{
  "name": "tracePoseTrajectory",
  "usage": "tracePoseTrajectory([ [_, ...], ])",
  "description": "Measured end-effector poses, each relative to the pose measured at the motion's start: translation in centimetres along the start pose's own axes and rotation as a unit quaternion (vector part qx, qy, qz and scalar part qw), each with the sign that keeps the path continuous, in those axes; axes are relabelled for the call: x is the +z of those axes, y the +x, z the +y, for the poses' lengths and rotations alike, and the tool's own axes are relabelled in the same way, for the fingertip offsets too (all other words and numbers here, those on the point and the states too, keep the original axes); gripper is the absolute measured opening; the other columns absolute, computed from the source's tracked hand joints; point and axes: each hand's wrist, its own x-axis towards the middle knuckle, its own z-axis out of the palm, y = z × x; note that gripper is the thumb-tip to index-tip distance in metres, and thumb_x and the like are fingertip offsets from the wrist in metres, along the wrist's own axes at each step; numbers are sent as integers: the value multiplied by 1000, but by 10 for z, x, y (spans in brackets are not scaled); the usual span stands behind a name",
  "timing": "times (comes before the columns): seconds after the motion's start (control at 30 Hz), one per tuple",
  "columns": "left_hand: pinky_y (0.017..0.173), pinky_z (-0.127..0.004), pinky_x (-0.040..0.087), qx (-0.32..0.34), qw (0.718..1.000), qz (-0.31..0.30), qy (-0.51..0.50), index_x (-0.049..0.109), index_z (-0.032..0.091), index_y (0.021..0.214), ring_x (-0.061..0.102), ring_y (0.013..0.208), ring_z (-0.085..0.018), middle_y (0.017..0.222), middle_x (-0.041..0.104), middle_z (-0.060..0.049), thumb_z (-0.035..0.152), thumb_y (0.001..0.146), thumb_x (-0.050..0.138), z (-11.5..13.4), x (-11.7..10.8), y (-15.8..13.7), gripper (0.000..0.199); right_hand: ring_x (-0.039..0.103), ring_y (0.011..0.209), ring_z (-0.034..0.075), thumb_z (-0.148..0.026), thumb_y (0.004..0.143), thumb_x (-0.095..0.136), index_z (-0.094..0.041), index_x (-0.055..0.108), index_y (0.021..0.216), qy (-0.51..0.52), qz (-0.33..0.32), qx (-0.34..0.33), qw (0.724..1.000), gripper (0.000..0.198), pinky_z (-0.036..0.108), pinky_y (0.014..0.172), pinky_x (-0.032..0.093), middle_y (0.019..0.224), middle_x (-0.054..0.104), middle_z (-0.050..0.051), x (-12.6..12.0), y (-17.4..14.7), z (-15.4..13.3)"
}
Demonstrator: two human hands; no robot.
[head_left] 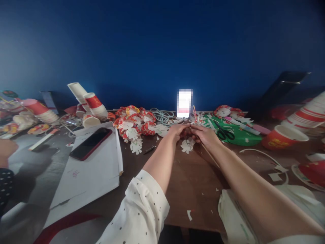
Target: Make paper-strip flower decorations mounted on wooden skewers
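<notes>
At the middle of the table, my left hand [177, 130] and my right hand [206, 135] meet with fingers bent inward. A thin wooden stick [210, 154] runs from beneath my right hand down to the right. Just below the fingers a white paper cutout with a scalloped edge [188, 145] shows; I cannot tell whether it is held or lies on the table. What my left fingers pinch is hidden. Behind the hands stands a lit phone [185, 103]. Black scissors [224, 133] lie on green paper [243, 135] to the right.
Red-and-white paper ornaments [132, 123] and coiled cord [164, 117] lie left of the hands. A dark phone [91, 144] rests on a white board [88, 176]. Paper cups [95, 105] stand back left; a red cup [284, 137] is at right. Another person's arm [7, 152] shows at left.
</notes>
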Motion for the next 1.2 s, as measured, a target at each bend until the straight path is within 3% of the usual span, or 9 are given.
tracePoseTrajectory([
  [0.23, 46, -18, 36, -4, 1000, 6, 14, 70, 12, 81, 57, 52, -9, 62, 63, -2, 13, 79, 77, 5, 3, -10, 8, 57, 51, 13, -21, 73, 72, -16, 75, 116, -41, 11, -20, 999, 44, 23, 41, 37, 66, 70, 2, -1, 0, 0],
  [0.4, 48, -17, 39, -1, 1000, 6, -4, 67, 12, 77, 50, 48, -4, 60, 60, 1, 8, 85, 69, 10, 5, -18, 10, 55, 49, 13, -18, 73, 70, -15, 76, 115, -17, 37, -1, 999, 43, 24, 40, 35, 64, 69, 2, 0, 0, -4],
  [0.63, 52, -18, 42, 0, 1000, 6, 28, 68, 11, 78, 60, 57, -9, 66, 65, -3, 11, 80, 76, 6, 5, -15, 8, 53, 50, 14, -23, 68, 76, -16, 76, 108, 10, 32, 5, 999, 40, 25, 40, 33, 61, 65, 2, 2, -1, -7],
  [0.83, 48, -15, 42, -10, 1000, -24, 15, 66, 12, 81, 61, 56, -8, 63, 61, -1, 9, 90, 63, 8, 8, -21, 9, 52, 49, 13, -23, 68, 75, -15, 74, 110, 27, 25, 11, 999, 43, 24, 40, 30, 55, 61, 0, 3, -1, -6],
  [1.0, 47, -14, 41, 1, 1000, -28, 9, 67, 11, 87, 60, 55, -8, 66, 62, -2, 8, 85, 68, 5, 7, -15, 4, 55, 49, 13, -17, 70, 72, -16, 74, 101, 28, 27, 9, 999, 31, 22, 38, 30, 55, 63, 0, 4, -1, -6],
  [1.2, 47, -15, 39, -1, 1000, -18, -8, 63, 12, 80, 52, 51, -6, 60, 57, 2, 10, 78, 77, 1, 5, -4, 14, 65, 55, 14, -11, 75, 68, -16, 68, 83, 31, 19, 16, 999, 9, 19, 37, 33, 68, 72, 5, 6, 1, -6],
])
